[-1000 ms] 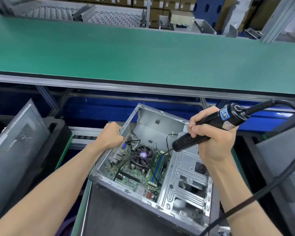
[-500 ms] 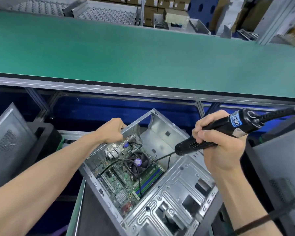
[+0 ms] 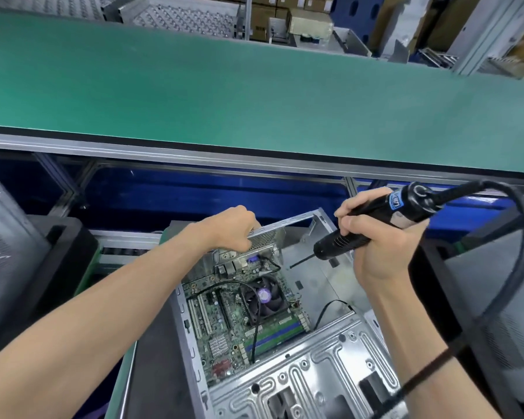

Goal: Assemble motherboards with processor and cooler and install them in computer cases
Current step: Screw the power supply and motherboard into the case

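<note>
computer case (image 3: 300, 382) | rear rim in left hand (image 3: 230, 228) fingers | right hand (image 3: 375, 249) grips screwdriver (image 3: 375, 225)

I see an open silver case (image 3: 300, 376) lying on its side, turned at an angle to me. Inside, flat on its floor, sits a green motherboard (image 3: 224, 328) with a black cooler (image 3: 265, 296), its fan hub purple. Blue-green memory sticks (image 3: 273, 331) lie just beside the cooler.
</note>
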The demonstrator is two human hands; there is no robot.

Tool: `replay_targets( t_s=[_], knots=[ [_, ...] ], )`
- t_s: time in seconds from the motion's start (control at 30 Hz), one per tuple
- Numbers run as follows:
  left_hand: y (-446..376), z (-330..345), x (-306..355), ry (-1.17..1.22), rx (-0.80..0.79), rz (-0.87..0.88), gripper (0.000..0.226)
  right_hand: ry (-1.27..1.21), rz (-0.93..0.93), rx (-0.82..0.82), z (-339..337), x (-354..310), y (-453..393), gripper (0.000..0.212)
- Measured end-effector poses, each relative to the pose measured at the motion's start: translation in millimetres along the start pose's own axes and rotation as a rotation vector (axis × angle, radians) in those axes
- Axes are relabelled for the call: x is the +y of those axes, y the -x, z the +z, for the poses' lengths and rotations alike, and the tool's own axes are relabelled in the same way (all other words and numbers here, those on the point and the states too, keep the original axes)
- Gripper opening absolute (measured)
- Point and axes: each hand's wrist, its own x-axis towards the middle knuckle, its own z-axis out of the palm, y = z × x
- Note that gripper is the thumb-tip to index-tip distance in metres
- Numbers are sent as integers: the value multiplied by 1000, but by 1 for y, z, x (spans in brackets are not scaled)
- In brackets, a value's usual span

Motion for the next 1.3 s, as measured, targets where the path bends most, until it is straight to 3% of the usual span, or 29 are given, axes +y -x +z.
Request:
replay_targets(
  t_s=[0.03,0.13,0.17,0.27,0.7,1.3],
  knots=[
    [5,2,-3,-24,46,-11,11,9,5,-3,0,5,-3,14],
    [29,11,-14,-75,230,-81,47,24,20,-39,3,20,-11,14],
    [36,15,-17,-73,275,-111,49,21,28,-46,5,25,-12,14],
    [45,24,-21,-15,364,-179,34,48,44,-59,9,37,-17,14],
    [42,29,-21,305,428,-229,18,139,137,-117,14,73,-22,31],
    [44,23,-18,332,397,-247,20,162,169,-173,31,80,-21,32]
  ],
)
